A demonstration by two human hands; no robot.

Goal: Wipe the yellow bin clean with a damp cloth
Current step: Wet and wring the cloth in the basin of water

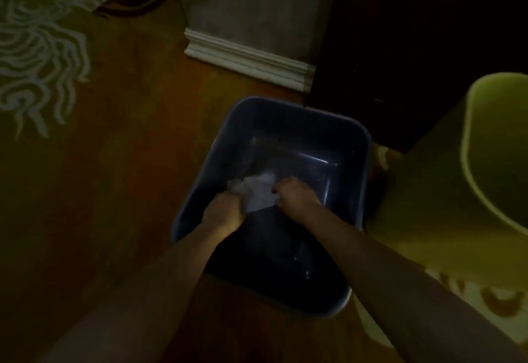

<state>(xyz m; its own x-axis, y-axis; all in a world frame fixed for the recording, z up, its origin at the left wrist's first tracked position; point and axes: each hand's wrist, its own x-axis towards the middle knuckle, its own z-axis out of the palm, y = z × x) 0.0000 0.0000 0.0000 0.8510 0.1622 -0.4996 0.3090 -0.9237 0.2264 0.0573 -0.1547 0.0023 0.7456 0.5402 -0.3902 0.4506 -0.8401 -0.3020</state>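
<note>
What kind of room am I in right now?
Probably a room in a home, dimly lit. There's a wooden floor, a patterned rug and a white baseboard on the wall. A yellow bin stands beside a dark basin.

Dark room, hard to see. Blue tub (360, 145) sits on brown wood floor (137, 168) in front of me. Rug (37, 57) with pale swirly lines lies far to my left. White baseboard (251, 59) runs along bottom of wall (257, 5) past tub. Dark cabinet (414, 48) stands beside wall, on my right.
</note>
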